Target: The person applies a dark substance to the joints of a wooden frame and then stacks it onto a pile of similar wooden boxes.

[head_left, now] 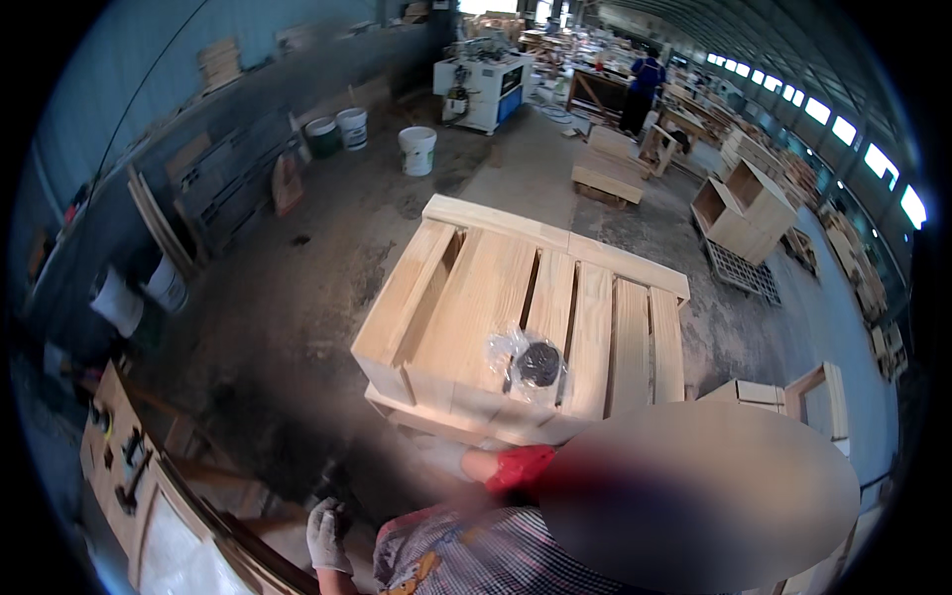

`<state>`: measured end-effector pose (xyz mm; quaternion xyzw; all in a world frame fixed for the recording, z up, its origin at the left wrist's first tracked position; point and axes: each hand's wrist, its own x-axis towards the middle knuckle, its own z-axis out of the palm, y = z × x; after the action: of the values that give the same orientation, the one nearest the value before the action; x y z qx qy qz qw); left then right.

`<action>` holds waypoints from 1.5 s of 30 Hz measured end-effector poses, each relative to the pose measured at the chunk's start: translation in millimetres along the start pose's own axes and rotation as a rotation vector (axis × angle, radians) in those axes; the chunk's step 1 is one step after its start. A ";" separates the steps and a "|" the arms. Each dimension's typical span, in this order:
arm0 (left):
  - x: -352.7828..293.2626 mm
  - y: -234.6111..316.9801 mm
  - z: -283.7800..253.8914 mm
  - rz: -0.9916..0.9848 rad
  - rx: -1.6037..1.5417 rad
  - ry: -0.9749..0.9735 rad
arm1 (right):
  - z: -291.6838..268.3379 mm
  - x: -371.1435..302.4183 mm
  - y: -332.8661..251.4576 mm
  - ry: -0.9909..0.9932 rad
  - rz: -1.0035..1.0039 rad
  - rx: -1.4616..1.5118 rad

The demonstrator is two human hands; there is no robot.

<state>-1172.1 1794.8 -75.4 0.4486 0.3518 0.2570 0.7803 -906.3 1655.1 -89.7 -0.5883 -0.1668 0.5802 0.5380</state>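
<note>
Left hand (326,537) white-gloved, clasped around a dark object (338,490), right hand (436,459) blurred, its grip impossible to tell

Planks (550,297) — smooth, matt wood

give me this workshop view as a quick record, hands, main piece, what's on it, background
left hand: white glove, lower left, at a dark object; grip unclear
right hand: pale and blurred, by the near side of the main piece; grip unclear
main piece: slatted wooden unit, pale timber, gaps between slats
on top: dark round item with clear plastic wrap around it
background: white machine, white bucket, distant person in blue
hidden: blurred oval at lower right
</note>
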 end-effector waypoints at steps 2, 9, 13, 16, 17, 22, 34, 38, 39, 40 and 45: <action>46.4 1.7 -13.2 -0.043 0.058 -0.074 | -2.6 14.1 -8.3 0.066 -0.001 -0.036; 186.3 48.8 16.4 0.008 0.378 -0.479 | 9.3 -16.8 -60.9 0.461 -0.016 0.066; 250.1 75.0 43.9 -0.004 0.540 -0.691 | 19.7 -5.0 -40.5 0.699 -0.227 0.362; 286.0 85.2 75.0 0.013 0.646 -0.853 | 45.4 -14.1 -61.7 0.868 -0.233 0.575; 292.5 82.1 88.4 0.009 0.574 -0.868 | 46.4 -14.2 -53.4 0.907 -0.235 0.607; 282.2 87.5 198.7 0.220 0.775 -1.244 | 37.8 -38.6 -21.9 1.105 -0.407 0.672; 208.3 37.3 403.3 1.261 0.916 -1.556 | -12.2 -71.8 -11.7 1.315 -0.617 0.894; 208.4 -4.8 435.0 1.381 1.217 -1.588 | -16.7 -90.5 -20.8 1.300 -0.651 0.922; 207.6 -10.5 439.7 1.339 1.262 -1.638 | -13.9 -93.9 -21.1 1.307 -0.640 0.932; 206.8 -13.8 446.5 1.312 1.302 -1.673 | -14.2 -96.8 -21.7 1.310 -0.642 0.928; 196.5 -30.8 455.2 1.288 1.527 -1.825 | -12.9 -102.6 -23.5 1.331 -0.564 0.939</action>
<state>-692.7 1684.8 -5.9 0.8597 -0.5048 -0.0709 0.0338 -913.0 1573.8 -21.9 -0.4590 0.3006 -0.0319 0.8354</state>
